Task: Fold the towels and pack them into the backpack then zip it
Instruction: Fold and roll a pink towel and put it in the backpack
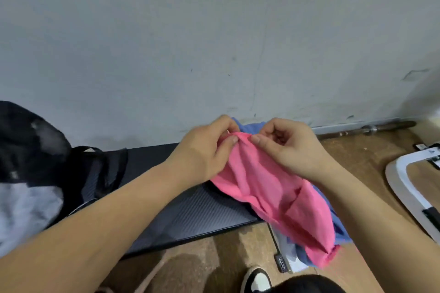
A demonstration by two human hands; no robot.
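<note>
1. Over the dark mat (190, 216) by the wall, I have the pink towel (273, 195) lifted by its top edge, my left hand (209, 150) and right hand (292, 147) pinching it close together, thumb against fingers on the cloth.
2. Most of the pink towel hangs crumpled, draping down onto a blue towel (340, 226) that lies beneath it, partly on the mat and partly on the wooden floor (214, 266).
3. To fold well, I judge I should slide my pinches apart along the hem until each hand finds a corner, so the cloth hangs flat.
4. Then I should lift clear of the blue towel so that it is not dragged along, and lay the pink one smooth on the bare mat before halving it.
5. My backpack (35, 162) sits well apart at my left; whether its zip is open I cannot tell.
</note>
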